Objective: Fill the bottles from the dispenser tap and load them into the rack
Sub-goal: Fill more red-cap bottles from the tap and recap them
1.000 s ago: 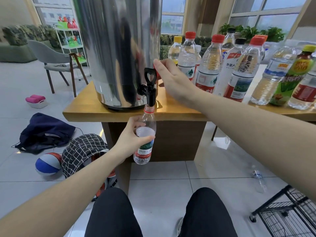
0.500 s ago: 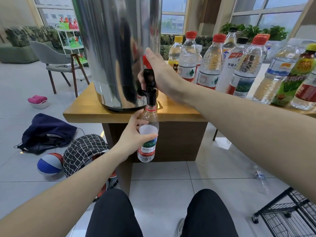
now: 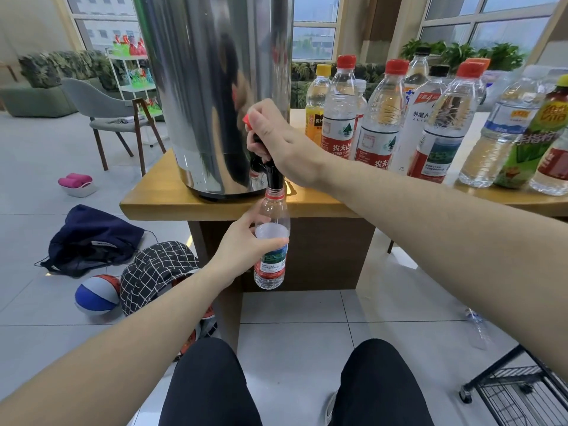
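Two hands are at work as I watch remotely. Left hand (image 3: 246, 245) is wrapped around an uncapped bottle (image 3: 270, 244), holding it upright below the table (image 3: 153, 204) edge, its mouth right under the black tap (image 3: 274, 176) spout. Right hand (image 3: 276, 139) is curled over the tap lever on the steel dispenser (image 3: 215, 93), with something red, likely the cap, tucked in its fingers. Further right, capped bottles crowd the tabletop; the wire rack (image 3: 522, 395) sits at bottom right. Risks I judge: the mouth slipping off the spout so water spills onto the floor, overfilling if the lever is held too long, or dropping the cap.
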`<state>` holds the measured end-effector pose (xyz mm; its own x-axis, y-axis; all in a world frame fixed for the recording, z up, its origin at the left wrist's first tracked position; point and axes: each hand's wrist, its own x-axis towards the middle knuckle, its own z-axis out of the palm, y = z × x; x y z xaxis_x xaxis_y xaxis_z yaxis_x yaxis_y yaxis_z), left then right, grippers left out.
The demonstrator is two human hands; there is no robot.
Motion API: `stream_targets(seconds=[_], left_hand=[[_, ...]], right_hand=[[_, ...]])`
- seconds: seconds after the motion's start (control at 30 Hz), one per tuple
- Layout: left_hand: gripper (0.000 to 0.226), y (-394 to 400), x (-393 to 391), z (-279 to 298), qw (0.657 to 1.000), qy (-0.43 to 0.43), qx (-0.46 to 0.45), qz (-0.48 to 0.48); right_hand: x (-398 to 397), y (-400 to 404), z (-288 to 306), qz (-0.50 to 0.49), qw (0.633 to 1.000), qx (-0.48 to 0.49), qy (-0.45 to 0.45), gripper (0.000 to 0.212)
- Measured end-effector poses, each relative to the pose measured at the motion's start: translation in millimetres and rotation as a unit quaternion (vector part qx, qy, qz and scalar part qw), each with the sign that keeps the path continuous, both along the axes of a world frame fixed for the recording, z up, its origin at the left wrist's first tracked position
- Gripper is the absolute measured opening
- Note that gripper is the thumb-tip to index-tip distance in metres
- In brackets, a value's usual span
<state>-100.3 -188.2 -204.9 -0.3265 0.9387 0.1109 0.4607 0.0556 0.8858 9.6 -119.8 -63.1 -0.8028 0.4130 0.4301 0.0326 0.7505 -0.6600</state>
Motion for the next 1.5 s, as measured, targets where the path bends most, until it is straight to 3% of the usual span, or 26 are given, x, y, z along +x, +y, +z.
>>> stream_targets(seconds=[0.63, 1.5], left_hand=[[0.078, -2, -2, 6, 0.999, 0.035, -0.001, -0.025], [0.084, -1, -5, 3, 0.999, 0.048, -0.004, -0.026]], right_hand=[[16, -6, -8, 0.002, 0.967, 0.228, -0.118, 0.022], [12, -11, -10, -0.011, 0.962, 0.239, -0.129, 0.021]])
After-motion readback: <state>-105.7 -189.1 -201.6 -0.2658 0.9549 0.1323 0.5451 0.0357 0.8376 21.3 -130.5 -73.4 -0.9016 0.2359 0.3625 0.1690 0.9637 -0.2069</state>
